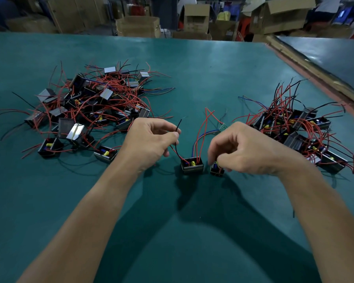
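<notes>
Fingers of left hand pinch the black wire, just right of the left pile. Wire runs down into the open module, which stands on the green table between both hands. Right hand curls round a second module beside it. Note: guide the wire along its length with slack and steady the casing, so the joint inside is not strained. Right pile lies beyond.

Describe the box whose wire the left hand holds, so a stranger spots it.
On the table, between the left pile and right pile, two boxes stand by the hands. It is the left box, its black wire pinched by the left hand; the right hand holds the right box.
</notes>
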The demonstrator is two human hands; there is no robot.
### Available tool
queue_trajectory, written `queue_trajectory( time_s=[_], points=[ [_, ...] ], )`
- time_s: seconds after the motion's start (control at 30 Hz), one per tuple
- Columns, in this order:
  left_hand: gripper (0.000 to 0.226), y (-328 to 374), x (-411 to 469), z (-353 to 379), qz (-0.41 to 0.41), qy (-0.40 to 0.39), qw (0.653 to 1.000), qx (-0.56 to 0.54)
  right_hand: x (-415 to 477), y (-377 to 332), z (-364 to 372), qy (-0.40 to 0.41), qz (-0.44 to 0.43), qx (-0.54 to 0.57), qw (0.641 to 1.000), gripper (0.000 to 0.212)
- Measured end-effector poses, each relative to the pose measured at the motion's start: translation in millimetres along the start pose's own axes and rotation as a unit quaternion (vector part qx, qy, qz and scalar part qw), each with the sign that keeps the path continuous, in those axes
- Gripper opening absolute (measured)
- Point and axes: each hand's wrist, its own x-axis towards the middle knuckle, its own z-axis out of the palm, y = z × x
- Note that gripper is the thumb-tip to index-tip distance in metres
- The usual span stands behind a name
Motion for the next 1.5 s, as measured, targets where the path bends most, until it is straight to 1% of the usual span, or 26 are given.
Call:
queue_trajectory(
  time_s=[0.07, 0.13, 0.23, 0.3, 0.4, 0.47, 0.57, 0.67, 0.87, 1.0, 1.1, 1.2, 1.4, 1.5],
  points=[
    [0.017, 0, 0, 0, -0.006, 0.005, 1.000, 0.008, -1, 2, -1, -0.034, 0.015, -0.028, 0.999, 0.027],
    [0.019, 0, 1, 1, -0.009, 0.006, 1.000, 0.006, 0, 4, 0, -0.055, 0.030, -0.066, 0.996, 0.024],
    [0.021, 1, 0, 2, -0.006, -0.001, 1.000, -0.008, 3, 9, 2, -0.037, 0.042, -0.112, 0.992, 0.016],
    [0.023, 3, -1, 2, -0.001, -0.013, 1.000, -0.017, 5, 12, 2, -0.017, 0.046, -0.121, 0.991, 0.012],
    [0.025, 4, -2, 3, 0.004, -0.030, 0.999, -0.020, 9, 17, 1, 0.019, 0.039, -0.100, 0.994, 0.031],
    [0.025, 5, -2, 3, 0.005, -0.040, 0.999, -0.018, 11, 18, 2, 0.031, 0.032, -0.086, 0.995, 0.037],
    [0.024, 5, -3, 3, 0.009, -0.063, 0.998, -0.011, 14, 19, 4, 0.037, 0.034, -0.068, 0.996, 0.035],
    [0.025, 5, -5, 7, 0.017, -0.081, 0.997, -0.004, 16, 21, 6, 0.042, 0.036, -0.073, 0.996, 0.035],
    [0.046, 4, -5, 8, 0.022, -0.106, 0.994, 0.013, 17, 17, 7, 0.073, 0.035, -0.067, 0.994, 0.029],
    [0.053, 3, -4, 8, 0.016, -0.128, 0.991, 0.028, 17, 15, 8, 0.106, 0.046, -0.039, 0.993, 0.028],
    [0.049, 2, -4, 9, 0.013, -0.130, 0.991, 0.014, 17, 13, 9, 0.117, 0.058, -0.006, 0.991, 0.031],
    [0.047, 2, -3, 9, 0.013, -0.130, 0.991, 0.000, 17, 11, 13, 0.107, 0.069, 0.014, 0.992, 0.028],
    [0.043, 4, -9, 17, 0.026, -0.132, 0.991, -0.015, 19, 7, 19, 0.101, 0.063, 0.009, 0.993, 0.021],
    [0.030, 5, -9, 19, 0.031, -0.127, 0.991, -0.035, 19, 6, 19, 0.098, 0.061, 0.015, 0.993, 0.021]
  ],
)
